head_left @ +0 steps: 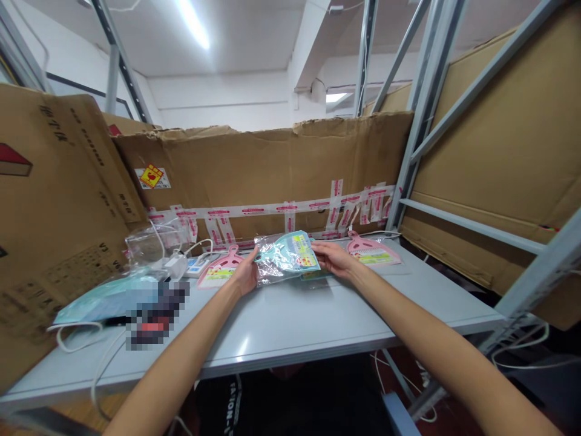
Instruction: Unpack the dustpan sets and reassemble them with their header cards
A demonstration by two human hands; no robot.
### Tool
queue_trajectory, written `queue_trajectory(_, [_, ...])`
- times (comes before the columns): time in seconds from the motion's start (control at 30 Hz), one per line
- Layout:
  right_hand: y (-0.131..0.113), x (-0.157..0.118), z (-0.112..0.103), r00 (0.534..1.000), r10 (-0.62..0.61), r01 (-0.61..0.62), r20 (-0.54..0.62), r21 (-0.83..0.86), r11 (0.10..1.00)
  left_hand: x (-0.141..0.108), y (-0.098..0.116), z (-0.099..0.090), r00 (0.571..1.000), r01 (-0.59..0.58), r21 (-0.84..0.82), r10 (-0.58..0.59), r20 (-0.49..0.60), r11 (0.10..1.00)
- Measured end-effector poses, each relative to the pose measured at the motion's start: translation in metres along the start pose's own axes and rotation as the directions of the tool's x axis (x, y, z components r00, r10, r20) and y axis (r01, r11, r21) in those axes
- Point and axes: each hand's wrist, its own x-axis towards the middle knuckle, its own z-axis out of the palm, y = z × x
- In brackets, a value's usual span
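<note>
My left hand [246, 272] grips the left end of a clear plastic packet [289, 255] that holds a mint-green item with a yellow label. At the packet's right end, my right hand [334, 259] pinches its edge. The packet is tilted up above the table. Beneath it, close to my right hand, lies another green piece, mostly hidden. A pink dustpan-shaped item [223, 266] with a yellow label lies left of my left hand. Beyond my right hand is a second pink item [373, 252], also labelled.
On the grey table [295, 330], a power strip [196, 266], white cables and a blue-green bag [106, 297] are at left, beside a blurred dark object. A taped cardboard wall [272, 169] stands behind; metal shelf posts and more cardboard are at right.
</note>
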Motion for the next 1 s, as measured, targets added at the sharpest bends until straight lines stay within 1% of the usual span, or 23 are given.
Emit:
queue_trajectory(0.13, [0.003, 0.002, -0.003, 1.0, 0.011, -0.012, -0.025, -0.004, 1.0, 0.002, -0.001, -0.006, 0.999, 0.009, 0.012, -0.009, 0.05, 1.0])
queue_trajectory(0.3, [0.007, 0.006, -0.007, 0.996, 0.002, -0.004, -0.093, -0.02, 1.0, 0.012, -0.006, -0.016, 0.998, -0.036, -0.012, 0.037, 0.054, 0.999])
queue_trajectory(0.4, [0.007, 0.008, -0.006, 0.995, -0.018, 0.015, -0.098, -0.023, 1.0, 0.015, -0.008, -0.019, 0.997, -0.04, -0.026, 0.041, 0.071, 0.999])
queue_trajectory(0.5, [0.006, 0.008, -0.004, 0.993, -0.038, 0.036, -0.114, -0.018, 0.999, 0.016, -0.008, -0.018, 0.996, -0.043, -0.025, 0.044, 0.074, 0.999])
queue_trajectory(0.73, [0.001, 0.005, -0.001, 0.967, -0.098, 0.082, -0.235, -0.078, 0.994, 0.015, -0.003, -0.016, 0.993, -0.111, -0.025, 0.112, 0.033, 0.993])
queue_trajectory(0.9, [-0.001, 0.005, -0.003, 0.958, -0.142, 0.109, -0.249, -0.139, 0.984, 0.012, -0.001, -0.013, 0.993, -0.119, -0.013, 0.12, 0.009, 0.993])
queue_trajectory(1.0, [-0.001, 0.009, -0.005, 0.943, -0.184, 0.143, -0.276, -0.159, 0.977, 0.01, 0.0, -0.009, 0.994, -0.109, -0.022, 0.109, -0.009, 0.994])
